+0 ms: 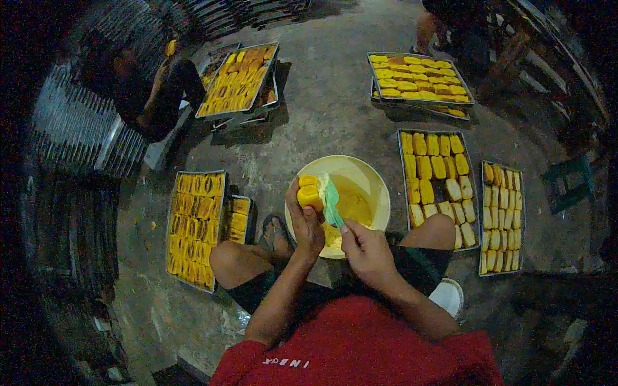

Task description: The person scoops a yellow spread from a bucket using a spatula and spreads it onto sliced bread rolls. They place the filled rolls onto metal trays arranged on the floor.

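My left hand [307, 227] grips a yellow bread roll [309, 192] above the left side of a cream-coloured basin [384, 202]. In my right hand [369, 251] is the handle of a green plastic spatula [330, 200], whose blade lies against the roll's right side. Pale, crumbly spread [322, 181] shows between blade and bread. Yellowish spread [355, 205] also coats the inside of the basin, which stands on the floor between my bent legs. To the right, a metal tray [438, 188] holds rows of rolls, several with a pale coating on top.
Another tray [483, 217] of coated rolls lies farther right. Stacked trays stand at left [170, 227], far left [270, 67] and far right [470, 99]. A person [159, 91] sits at upper left holding a roll; another person's leg [427, 31] shows at upper right. Metal racks [72, 130] line the left.
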Tool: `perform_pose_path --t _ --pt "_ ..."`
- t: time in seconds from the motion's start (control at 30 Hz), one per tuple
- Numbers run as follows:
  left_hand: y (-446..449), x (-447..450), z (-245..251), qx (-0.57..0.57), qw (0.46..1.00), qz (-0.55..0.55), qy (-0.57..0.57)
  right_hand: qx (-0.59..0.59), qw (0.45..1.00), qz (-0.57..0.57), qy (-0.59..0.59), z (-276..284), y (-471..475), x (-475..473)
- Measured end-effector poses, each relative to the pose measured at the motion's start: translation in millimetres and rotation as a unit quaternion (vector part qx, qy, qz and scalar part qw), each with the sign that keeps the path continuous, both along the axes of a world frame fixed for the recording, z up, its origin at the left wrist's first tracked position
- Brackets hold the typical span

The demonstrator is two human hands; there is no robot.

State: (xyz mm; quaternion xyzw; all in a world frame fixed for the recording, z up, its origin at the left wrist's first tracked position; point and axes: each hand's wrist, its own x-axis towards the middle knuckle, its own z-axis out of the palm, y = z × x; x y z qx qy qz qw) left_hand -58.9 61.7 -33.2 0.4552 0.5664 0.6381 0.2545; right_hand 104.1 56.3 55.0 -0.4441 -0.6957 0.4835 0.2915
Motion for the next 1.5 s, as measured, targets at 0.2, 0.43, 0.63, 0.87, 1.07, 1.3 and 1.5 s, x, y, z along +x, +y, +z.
perform_pose_path --t 0.2,0.43,0.63,0.87,1.07,1.3,1.5 --pt "-7.3 -17.1 -10.6 -0.111 0.988 0.024 0.106 -0.132 0.989 -0.031 0.05 -14.9 9.3 -9.4" --pt "7.3 -14.8 -5.0 -0.15 0.812 -0.073 -0.56 -0.284 0.911 -0.066 0.293 -42.4 28.2 21.3" --pt "30.6 37.7 20.8 -0.115 0.794 -0.174 -0.571 -0.11 0.983 -0.128 0.069 -69.3 46.3 45.5" --pt "71.4 128.4 28.0 -0.155 0.829 -0.253 -0.474 -0.021 0.98 -0.184 0.066 -50.4 64.5 96.9" --pt "130.5 186.2 -6.4 -0.207 0.867 -0.256 -0.374 -0.039 0.939 -0.335 0.069 -80.8 100.9 156.9" --pt "164.0 158.4 -11.9 -0.095 0.906 -0.22 -0.349 -0.039 0.888 -0.379 -0.255 -242.1 182.3 296.6" --pt "159.0 144.0 -19.0 -0.142 0.93 -0.105 -0.322 -0.08 0.88 -0.304 -0.355 -393.9 227.7 329.4"
